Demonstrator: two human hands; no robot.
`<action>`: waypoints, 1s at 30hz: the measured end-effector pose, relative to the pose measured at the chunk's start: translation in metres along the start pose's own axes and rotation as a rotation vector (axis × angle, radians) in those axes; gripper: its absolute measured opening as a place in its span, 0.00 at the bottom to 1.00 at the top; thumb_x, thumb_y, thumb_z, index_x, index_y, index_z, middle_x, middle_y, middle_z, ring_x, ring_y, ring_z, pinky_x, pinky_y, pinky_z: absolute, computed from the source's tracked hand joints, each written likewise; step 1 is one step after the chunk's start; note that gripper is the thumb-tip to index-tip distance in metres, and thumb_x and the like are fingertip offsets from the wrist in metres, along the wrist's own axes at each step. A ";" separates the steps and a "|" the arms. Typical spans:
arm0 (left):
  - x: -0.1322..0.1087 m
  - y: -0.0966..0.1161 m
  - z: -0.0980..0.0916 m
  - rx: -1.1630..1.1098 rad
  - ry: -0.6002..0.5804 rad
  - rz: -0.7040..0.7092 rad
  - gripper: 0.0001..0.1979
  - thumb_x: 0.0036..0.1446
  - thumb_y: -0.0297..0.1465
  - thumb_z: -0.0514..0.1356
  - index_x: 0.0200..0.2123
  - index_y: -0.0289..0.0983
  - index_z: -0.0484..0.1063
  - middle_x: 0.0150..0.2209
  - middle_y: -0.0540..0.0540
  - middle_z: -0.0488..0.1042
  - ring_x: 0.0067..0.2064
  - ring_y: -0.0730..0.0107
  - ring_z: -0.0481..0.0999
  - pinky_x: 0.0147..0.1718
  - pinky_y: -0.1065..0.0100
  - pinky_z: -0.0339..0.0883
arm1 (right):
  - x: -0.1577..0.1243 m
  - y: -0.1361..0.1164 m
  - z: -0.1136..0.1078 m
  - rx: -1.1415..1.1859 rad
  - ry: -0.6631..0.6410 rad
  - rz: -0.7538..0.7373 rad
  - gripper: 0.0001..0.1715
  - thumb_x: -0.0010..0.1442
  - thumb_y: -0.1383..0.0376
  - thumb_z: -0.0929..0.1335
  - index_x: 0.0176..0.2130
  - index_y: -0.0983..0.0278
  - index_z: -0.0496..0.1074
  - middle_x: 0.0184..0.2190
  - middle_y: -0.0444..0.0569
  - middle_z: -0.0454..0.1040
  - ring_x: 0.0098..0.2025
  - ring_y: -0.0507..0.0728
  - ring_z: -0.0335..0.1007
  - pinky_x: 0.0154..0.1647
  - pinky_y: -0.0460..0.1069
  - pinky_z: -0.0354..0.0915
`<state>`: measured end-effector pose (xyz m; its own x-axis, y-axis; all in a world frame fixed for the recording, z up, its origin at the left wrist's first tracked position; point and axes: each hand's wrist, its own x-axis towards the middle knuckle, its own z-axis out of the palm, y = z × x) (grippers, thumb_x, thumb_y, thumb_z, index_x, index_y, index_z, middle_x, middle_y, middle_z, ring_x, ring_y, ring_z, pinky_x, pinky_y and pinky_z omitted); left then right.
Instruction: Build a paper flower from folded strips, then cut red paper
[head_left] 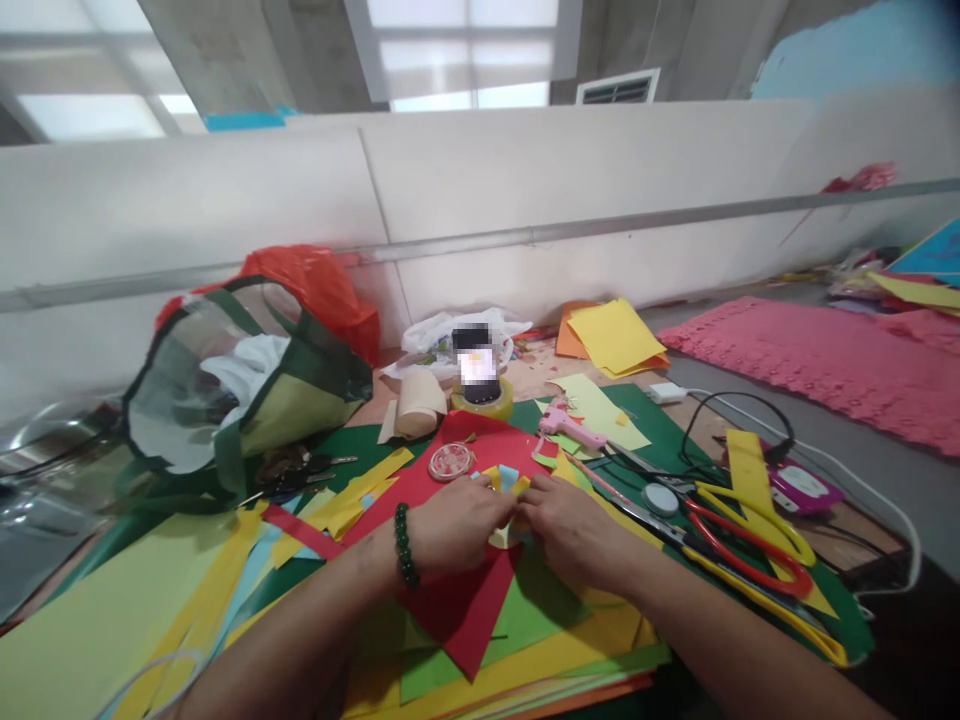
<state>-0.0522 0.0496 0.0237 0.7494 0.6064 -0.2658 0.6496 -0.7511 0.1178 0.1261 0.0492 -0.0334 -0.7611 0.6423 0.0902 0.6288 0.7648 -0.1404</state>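
My left hand [469, 520], with a dark green bead bracelet [406, 546] at the wrist, has its fingers pinched on a small loop of yellow and light-blue strips [507, 478]. From the other side, my right hand [559, 525] also grips the loop with bent fingers. Much of the loop is hidden behind the fingers. Beneath both hands lies a red sheet [469, 615], on top of green and yellow sheets [536, 610]. A round red-and-white disc-like item [452, 462] rests just beyond my left hand. Past my right hand is a pink glue gun [574, 428].
Red-handled scissors [742, 545] and yellow-handled scissors [802, 535] lie right on the green mat [840, 625]. A phone [478, 375] stands behind on a tape roll [487, 403]. Leftward are keys [307, 470], yellow strips [360, 500] and a bag [330, 385]. A white cable [862, 470] curves along the right.
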 end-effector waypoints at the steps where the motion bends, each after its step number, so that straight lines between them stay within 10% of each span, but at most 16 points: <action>1: 0.000 0.000 0.000 -0.008 0.002 -0.004 0.09 0.51 0.21 0.58 0.31 0.39 0.62 0.33 0.45 0.74 0.39 0.57 0.74 0.32 0.63 0.63 | 0.000 0.000 0.000 0.006 0.006 -0.002 0.14 0.55 0.77 0.64 0.36 0.66 0.76 0.34 0.51 0.77 0.36 0.57 0.65 0.38 0.51 0.59; 11: -0.010 0.002 -0.017 -0.079 0.112 -0.130 0.11 0.54 0.22 0.57 0.41 0.37 0.66 0.41 0.42 0.75 0.43 0.57 0.74 0.42 0.61 0.67 | -0.005 0.004 -0.006 0.025 0.139 0.046 0.14 0.50 0.78 0.63 0.29 0.65 0.74 0.31 0.51 0.77 0.34 0.58 0.69 0.36 0.52 0.62; 18: -0.038 0.038 -0.029 -0.394 0.692 -0.114 0.07 0.57 0.34 0.62 0.39 0.41 0.69 0.42 0.45 0.75 0.46 0.61 0.72 0.46 0.62 0.66 | -0.064 -0.010 -0.064 0.133 0.867 0.049 0.16 0.61 0.77 0.60 0.43 0.60 0.66 0.35 0.48 0.76 0.40 0.55 0.73 0.41 0.49 0.68; 30: -0.032 0.036 -0.050 -0.582 0.806 -0.058 0.08 0.58 0.32 0.62 0.27 0.37 0.70 0.30 0.48 0.76 0.34 0.69 0.74 0.35 0.68 0.67 | -0.100 -0.035 -0.055 0.103 0.825 0.063 0.13 0.62 0.75 0.61 0.40 0.61 0.69 0.31 0.47 0.77 0.34 0.54 0.76 0.34 0.47 0.71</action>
<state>-0.0467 0.0163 0.0846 0.4373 0.7963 0.4180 0.4876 -0.6005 0.6338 0.1890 -0.0386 0.0165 -0.3389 0.5452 0.7668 0.6186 0.7432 -0.2551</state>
